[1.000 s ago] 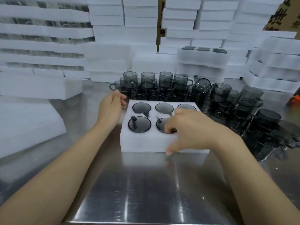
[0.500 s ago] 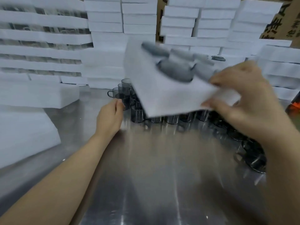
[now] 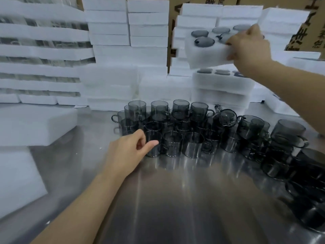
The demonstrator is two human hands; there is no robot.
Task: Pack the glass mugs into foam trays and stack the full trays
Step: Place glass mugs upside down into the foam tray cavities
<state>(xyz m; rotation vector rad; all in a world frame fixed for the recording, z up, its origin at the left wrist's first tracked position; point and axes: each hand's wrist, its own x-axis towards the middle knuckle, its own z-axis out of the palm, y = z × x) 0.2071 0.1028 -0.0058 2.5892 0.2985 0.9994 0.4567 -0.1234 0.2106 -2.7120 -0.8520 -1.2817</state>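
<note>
Stainless steel table (image 3: pixel 158 208): fills the lower field, reflective, blurred at near centre.

Empty foam trays (image 3: pixel 130 55): white, stacked in columns along the whole back edge of the table. More layered stacks at far left, with glass showing between the layers.

Cardboard boxes (image 3: pixel 309 32): behind the foam at upper right, printed with dark characters.

Foam slabs (image 3: pixel 35 124): two thick white pieces lying on the left part of the table.

Loose glass mugs (image 3: pixel 184 134): smoke-grey, handled, massed across the middle and right of the table, some standing on others. One near the centre lies tipped.

Stack of full trays (image 3: pixel 221 85): at back right, behind the mugs. Dark mugs show in the pockets of the top layer.

Full foam tray (image 3: pixel 205 53): in the air just above that stack, tilted, not touching it. Dark round mugs sit in its pockets.

Right hand (image 3: pixel 249 48): arm stretched forward. It grips the near right edge of the full foam tray, fingers over the top, thumb against the side.

Left hand (image 3: pixel 126 152): low over the table at the front left of the loose glass mugs. Fingers loosely curled, thumb pointing out, holding nothing. Thumb tip overlaps the front mug (image 3: pixel 153 144); contact cannot be told.
</note>
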